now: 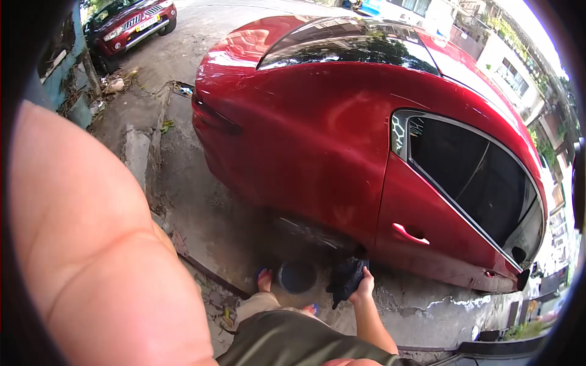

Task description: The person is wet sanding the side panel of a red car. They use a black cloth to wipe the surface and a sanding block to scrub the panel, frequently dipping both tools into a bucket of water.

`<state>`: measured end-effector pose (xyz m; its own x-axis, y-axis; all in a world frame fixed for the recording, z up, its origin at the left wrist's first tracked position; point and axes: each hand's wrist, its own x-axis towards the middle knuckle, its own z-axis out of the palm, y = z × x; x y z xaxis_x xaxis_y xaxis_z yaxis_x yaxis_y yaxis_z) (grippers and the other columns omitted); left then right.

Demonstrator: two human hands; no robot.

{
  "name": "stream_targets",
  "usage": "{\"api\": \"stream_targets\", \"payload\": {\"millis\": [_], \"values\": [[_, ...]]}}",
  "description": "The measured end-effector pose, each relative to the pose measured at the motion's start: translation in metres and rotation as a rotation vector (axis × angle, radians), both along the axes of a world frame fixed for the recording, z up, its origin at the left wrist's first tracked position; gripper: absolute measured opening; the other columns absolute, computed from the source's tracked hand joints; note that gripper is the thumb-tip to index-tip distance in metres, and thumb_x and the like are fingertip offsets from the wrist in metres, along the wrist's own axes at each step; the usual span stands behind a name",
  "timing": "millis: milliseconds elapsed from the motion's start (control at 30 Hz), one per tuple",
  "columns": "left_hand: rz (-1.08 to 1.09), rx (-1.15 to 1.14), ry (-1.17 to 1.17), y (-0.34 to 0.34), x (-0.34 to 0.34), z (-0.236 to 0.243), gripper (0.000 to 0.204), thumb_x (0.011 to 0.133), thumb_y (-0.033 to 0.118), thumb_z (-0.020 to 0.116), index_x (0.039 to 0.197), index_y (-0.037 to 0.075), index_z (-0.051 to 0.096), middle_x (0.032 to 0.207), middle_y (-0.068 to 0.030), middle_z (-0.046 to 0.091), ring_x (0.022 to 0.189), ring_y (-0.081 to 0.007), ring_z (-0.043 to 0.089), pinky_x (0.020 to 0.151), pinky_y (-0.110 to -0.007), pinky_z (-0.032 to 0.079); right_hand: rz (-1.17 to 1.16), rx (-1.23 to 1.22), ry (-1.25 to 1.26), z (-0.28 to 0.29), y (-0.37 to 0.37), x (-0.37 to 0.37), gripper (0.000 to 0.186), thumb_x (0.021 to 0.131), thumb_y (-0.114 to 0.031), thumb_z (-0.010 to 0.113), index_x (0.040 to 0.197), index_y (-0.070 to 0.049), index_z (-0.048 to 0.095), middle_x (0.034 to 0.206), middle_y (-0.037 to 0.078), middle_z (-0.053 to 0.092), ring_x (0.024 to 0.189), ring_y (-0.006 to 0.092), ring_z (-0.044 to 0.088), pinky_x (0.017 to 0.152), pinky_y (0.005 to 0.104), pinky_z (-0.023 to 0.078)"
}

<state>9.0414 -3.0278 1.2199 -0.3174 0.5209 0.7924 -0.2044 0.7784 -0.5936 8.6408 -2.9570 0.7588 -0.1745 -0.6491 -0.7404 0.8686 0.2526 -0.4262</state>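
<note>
My right hand [365,287] is closed on a bunched black cloth [346,279], its end hanging down. The cloth is held low beside the red car [305,140], near the dark rear wheel area; whether it touches the car I cannot tell. To the left of the cloth, a round dark bucket [297,277] stands on the ground between my feet and the car. My left hand [104,244], or part of its arm, looms very close and large at the left edge. Its fingers cannot be made out.
The car's rear door handle [410,234] and dark side window [470,177] are on the right. A low concrete curb [137,149] runs along the left. Another red vehicle [131,27] is parked at the far left. Cracked concrete [415,305] lies below the door.
</note>
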Motion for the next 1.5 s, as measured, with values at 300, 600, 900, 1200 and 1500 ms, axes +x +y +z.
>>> {"api": "stream_targets", "payload": {"millis": [300,600,900,1200,1500], "values": [[0.078,1.178,-0.108,-0.142,-0.07,-0.168,0.107,0.073,0.062,0.087,0.157,0.013,0.043,0.16,-0.0285,0.03,0.146,-0.0453,0.036,0.121,-0.053,0.031,0.01,-0.132,-0.202,0.091,-0.099,0.094,0.056,0.108,-0.046,0.039,0.131,-0.003,0.066,0.126,0.019,0.072,0.112,0.0391,0.07,0.107,0.0551,0.051],[-0.438,2.34,0.667,-0.06,-0.098,-0.362,0.064,0.081,0.011,0.085,0.137,0.005,0.056,0.115,-0.0097,0.068,0.109,-0.0174,0.063,0.099,-0.035,0.051,0.237,-0.156,0.014,0.141,-0.146,0.166,0.063,0.107,-0.059,0.048,0.131,-0.003,0.065,0.122,0.015,0.072,0.107,0.0303,0.071,0.1,0.0476,0.056],[0.025,2.542,1.198,-0.05,0.064,-0.538,0.049,0.077,0.018,0.077,0.121,-0.002,0.066,0.107,-0.013,0.071,0.092,-0.0219,0.067,0.083,-0.036,0.055,0.615,-0.911,2.091,0.246,-0.236,0.098,0.059,0.1,0.002,0.047,0.159,0.0,0.04,0.157,0.022,0.05,0.148,0.0403,0.044,0.122,0.0504,0.034],[1.455,2.263,1.73,0.294,0.186,-0.616,0.051,0.079,0.025,0.079,0.122,0.0,0.071,0.113,-0.0153,0.074,0.096,-0.0287,0.07,0.088,-0.041,0.055,1.325,-0.971,3.227,0.226,-0.317,0.018,0.078,0.091,-0.022,0.071,0.163,-0.026,0.04,0.174,-0.003,0.026,0.16,0.0362,0.02,0.125,0.0678,0.017],[1.066,2.182,2.601,0.376,0.023,-0.539,0.036,0.079,0.018,0.074,0.111,0.003,0.066,0.102,-0.0104,0.067,0.086,-0.0247,0.068,0.068,-0.04,0.061,1.535,-1.173,3.11,0.242,-0.347,0.074,0.066,0.099,-0.043,0.065,0.16,-0.04,0.04,0.174,0.003,0.022,0.16,0.0346,0.02,0.123,0.0674,0.025]]}}
